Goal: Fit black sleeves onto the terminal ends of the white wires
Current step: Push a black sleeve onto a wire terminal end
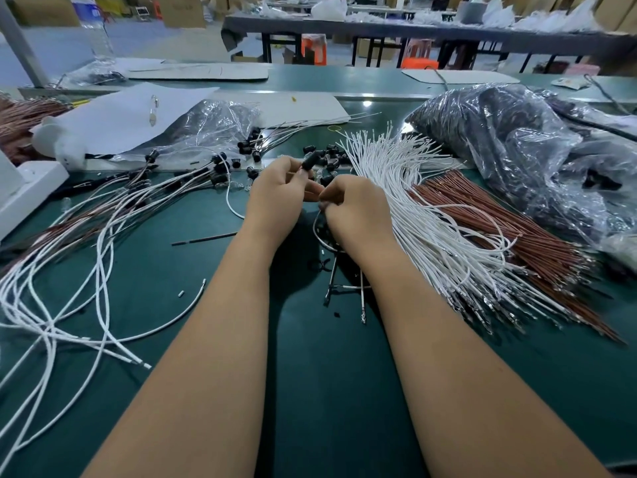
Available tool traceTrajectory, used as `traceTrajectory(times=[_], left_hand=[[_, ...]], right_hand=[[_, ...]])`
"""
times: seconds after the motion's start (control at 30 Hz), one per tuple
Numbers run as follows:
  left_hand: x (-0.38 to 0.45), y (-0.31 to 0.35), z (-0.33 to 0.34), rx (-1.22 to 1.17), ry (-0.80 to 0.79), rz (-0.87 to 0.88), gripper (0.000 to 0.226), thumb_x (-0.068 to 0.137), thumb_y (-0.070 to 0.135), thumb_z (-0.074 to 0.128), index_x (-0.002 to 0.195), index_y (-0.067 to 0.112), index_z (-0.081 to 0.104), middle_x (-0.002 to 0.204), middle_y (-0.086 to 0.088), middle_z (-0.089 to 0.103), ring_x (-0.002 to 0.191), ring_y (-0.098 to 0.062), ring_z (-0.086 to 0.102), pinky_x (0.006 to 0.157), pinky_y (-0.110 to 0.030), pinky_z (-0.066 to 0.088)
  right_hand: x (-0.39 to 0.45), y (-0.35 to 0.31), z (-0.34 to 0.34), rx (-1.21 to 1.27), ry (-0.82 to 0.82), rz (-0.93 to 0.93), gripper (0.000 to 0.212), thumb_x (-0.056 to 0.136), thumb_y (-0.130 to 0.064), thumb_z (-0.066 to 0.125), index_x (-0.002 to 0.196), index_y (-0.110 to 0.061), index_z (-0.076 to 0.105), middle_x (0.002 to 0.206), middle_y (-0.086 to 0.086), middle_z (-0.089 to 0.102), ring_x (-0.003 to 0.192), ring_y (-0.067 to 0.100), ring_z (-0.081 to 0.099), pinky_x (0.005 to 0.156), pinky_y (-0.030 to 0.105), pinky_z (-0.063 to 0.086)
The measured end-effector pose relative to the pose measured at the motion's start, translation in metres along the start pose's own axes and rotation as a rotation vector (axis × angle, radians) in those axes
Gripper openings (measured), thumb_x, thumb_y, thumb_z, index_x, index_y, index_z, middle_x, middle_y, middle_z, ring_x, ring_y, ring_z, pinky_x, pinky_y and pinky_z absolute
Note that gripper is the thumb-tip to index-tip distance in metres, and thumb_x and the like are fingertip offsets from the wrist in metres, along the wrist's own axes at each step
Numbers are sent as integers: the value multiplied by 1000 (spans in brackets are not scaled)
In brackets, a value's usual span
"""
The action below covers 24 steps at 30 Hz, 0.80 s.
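My left hand [275, 194] pinches a black sleeve [309, 162] at its fingertips, above the green table. Close beside it, my right hand [355, 208] grips a white wire [315, 225] that loops down under the palm; the wire's end is hidden by the fingers. A thick bundle of white wires [424, 215] fans out to the right of my right hand. Loose black sleeves [327, 157] lie scattered just beyond both hands. White wires with black sleeves on them [165, 191] lie spread to the left.
Brown wires [510, 229] lie beside the white bundle. A large plastic bag of dark parts [510, 146] sits at the right, a smaller clear bag [206, 125] and white sheets [113, 112] at the back left. A white box [27, 188] stands at the left edge.
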State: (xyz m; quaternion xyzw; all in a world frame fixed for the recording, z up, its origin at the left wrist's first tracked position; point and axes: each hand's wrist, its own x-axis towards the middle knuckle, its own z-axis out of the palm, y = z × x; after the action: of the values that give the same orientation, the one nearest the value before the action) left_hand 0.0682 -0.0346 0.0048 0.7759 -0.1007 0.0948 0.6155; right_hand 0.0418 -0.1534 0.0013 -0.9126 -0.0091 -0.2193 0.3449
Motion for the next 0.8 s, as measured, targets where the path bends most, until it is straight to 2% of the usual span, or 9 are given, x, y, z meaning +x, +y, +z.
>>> traceTrajectory(times=[0.1, 0.2, 0.33, 0.43, 0.5, 0.57, 0.67, 0.73, 0.8], left_hand=[[-2, 5, -2, -173, -2, -8, 21, 100, 6, 42, 85, 11, 56, 77, -8, 71, 72, -19, 72, 74, -28, 56], [-3, 8, -4, -319, -17, -31, 21, 99, 4, 42, 86, 9, 57, 76, -9, 71, 74, -23, 72, 77, -29, 58], [-4, 9, -3, -276, -5, -28, 17, 99, 6, 44, 89, 10, 58, 75, -4, 73, 68, -18, 70, 77, -32, 56], [-4, 8, -3, -213, 28, -40, 16, 98, 10, 47, 89, 13, 59, 75, -1, 72, 66, -15, 65, 79, -36, 50], [-5, 8, -3, -187, 31, -41, 15, 97, 11, 48, 89, 13, 60, 75, -1, 72, 66, -14, 64, 77, -35, 49], [-6, 9, -3, -150, 19, -32, 16, 97, 10, 48, 88, 14, 60, 74, 0, 71, 66, -12, 64, 74, -31, 49], [-7, 10, -2, -106, 8, -17, 16, 96, 9, 50, 86, 15, 61, 74, 0, 71, 64, -10, 64, 67, -22, 48], [-7, 10, -1, -105, 7, -10, 14, 96, 9, 51, 87, 12, 61, 75, -2, 71, 60, -9, 62, 59, -16, 47], [-6, 9, -2, -90, 9, -1, 12, 95, 9, 52, 90, 8, 63, 75, -3, 71, 55, -6, 58, 54, -11, 43]], right_hand=[[1, 2, -4, 140, 40, 56, 13, 84, -12, 66, 89, -22, 59, 74, -12, 57, 68, 3, 55, 56, 16, 37], [3, 3, -7, 223, 7, 74, 24, 86, -8, 60, 106, -20, 66, 72, -13, 56, 64, 2, 54, 53, 8, 36], [5, 4, -8, 308, 8, 134, 25, 87, -6, 54, 98, -21, 72, 69, -12, 57, 56, 1, 50, 45, 5, 32], [6, 4, -11, 425, 40, 196, 14, 87, -9, 62, 94, -21, 63, 80, -4, 63, 69, 9, 61, 56, 11, 46], [5, 3, -12, 512, 53, 220, 11, 86, -12, 67, 92, -18, 60, 85, 2, 65, 80, 18, 65, 70, 24, 54], [4, 2, -13, 585, 69, 238, 13, 85, -16, 71, 85, -17, 58, 88, 10, 67, 82, 25, 66, 75, 34, 56], [4, 1, -15, 721, 95, 267, 16, 83, -16, 73, 82, -17, 58, 91, 17, 69, 72, 19, 63, 65, 29, 53], [4, 1, -17, 815, 109, 268, 14, 83, -11, 74, 84, -17, 61, 81, 10, 71, 62, 9, 63, 56, 18, 48], [4, 1, -18, 877, 134, 259, 12, 83, -11, 74, 78, -16, 65, 64, -1, 68, 53, 5, 59, 51, 15, 46]])
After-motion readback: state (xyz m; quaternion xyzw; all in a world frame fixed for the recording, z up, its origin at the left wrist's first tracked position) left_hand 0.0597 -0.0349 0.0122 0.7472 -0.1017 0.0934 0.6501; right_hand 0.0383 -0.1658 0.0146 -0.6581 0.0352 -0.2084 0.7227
